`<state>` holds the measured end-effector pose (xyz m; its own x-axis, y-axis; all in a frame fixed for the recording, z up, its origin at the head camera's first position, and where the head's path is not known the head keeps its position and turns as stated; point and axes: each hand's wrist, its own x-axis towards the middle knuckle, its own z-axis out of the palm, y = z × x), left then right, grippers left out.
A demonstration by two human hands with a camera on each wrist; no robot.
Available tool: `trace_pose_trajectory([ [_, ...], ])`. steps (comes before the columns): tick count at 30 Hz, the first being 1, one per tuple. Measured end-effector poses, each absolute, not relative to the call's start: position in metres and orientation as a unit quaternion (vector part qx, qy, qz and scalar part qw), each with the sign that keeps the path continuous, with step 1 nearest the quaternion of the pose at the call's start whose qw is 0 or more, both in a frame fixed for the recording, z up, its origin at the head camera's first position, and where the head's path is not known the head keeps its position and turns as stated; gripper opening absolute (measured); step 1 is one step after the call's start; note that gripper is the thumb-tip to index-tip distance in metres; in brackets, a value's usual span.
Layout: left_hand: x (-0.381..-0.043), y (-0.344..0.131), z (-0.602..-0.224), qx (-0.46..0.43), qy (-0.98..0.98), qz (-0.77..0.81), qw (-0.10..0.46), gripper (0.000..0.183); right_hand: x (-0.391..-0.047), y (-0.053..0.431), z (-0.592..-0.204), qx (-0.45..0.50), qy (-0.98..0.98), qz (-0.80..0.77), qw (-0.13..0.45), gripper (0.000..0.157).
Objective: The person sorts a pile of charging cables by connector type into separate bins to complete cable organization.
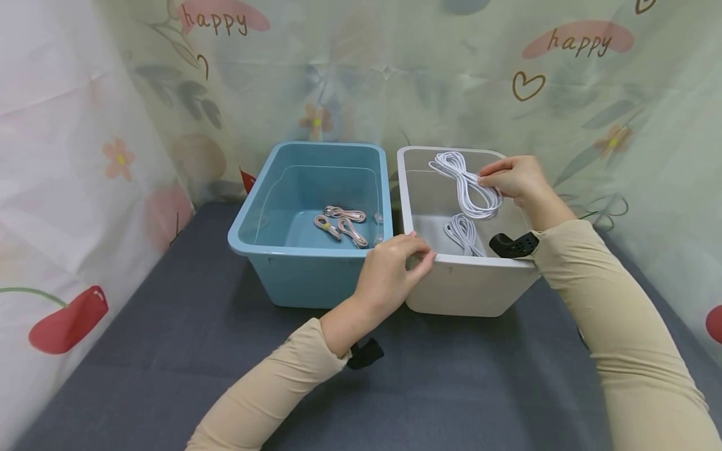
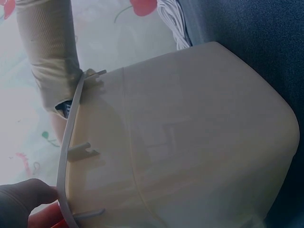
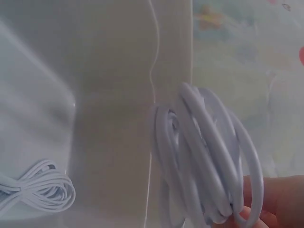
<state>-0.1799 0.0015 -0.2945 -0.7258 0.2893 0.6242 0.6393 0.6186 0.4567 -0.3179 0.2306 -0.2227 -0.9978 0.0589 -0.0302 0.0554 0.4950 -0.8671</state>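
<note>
My right hand (image 1: 516,181) pinches a bundled white cable (image 1: 465,185) over the white bin (image 1: 474,288). The bundle is looped and gathered at its middle. In the right wrist view its loops (image 3: 204,152) hang from the fingertips, near the bin's wall. A second white cable bundle (image 1: 462,235) lies on the bin floor below. My left hand (image 1: 389,272) holds the near left corner of the white bin's rim between thumb and fingers. The left wrist view shows the thumb (image 2: 40,192) against that rim.
A blue bin (image 1: 299,275) stands left of the white one, with several pinkish cable bundles (image 1: 345,215) inside. Another white cable (image 2: 173,19) lies on the dark tabletop (image 1: 169,351) beyond the white bin. A patterned cloth (image 1: 361,75) hangs behind both bins.
</note>
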Motion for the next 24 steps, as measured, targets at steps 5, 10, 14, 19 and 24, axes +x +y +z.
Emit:
trace_pose_trajectory([
  [5, -0.180, 0.001, -0.295, -0.266, -0.865, -0.342, 0.253, 0.013, -0.320, 0.228, -0.224, -0.033, -0.862, 0.505, 0.000, 0.022],
  [10, -0.180, 0.002, -0.294, -0.265, -0.866, -0.344, 0.247, 0.014, -0.321, 0.224, -0.225, -0.032, -0.866, 0.498, -0.001, 0.016],
  [14, -0.181, 0.002, -0.294, -0.266, -0.865, -0.345, 0.250, 0.013, -0.321, 0.222, -0.225, -0.021, -0.876, 0.481, -0.012, 0.008],
  [19, -0.180, 0.002, -0.294, -0.265, -0.868, -0.340, 0.248, 0.013, -0.320, 0.227, -0.222, -0.004, -0.864, 0.503, -0.038, 0.010],
  [24, -0.180, 0.001, -0.294, -0.261, -0.871, -0.335, 0.246, 0.013, -0.317, 0.233, -0.218, -0.001, -0.847, 0.528, -0.061, 0.020],
])
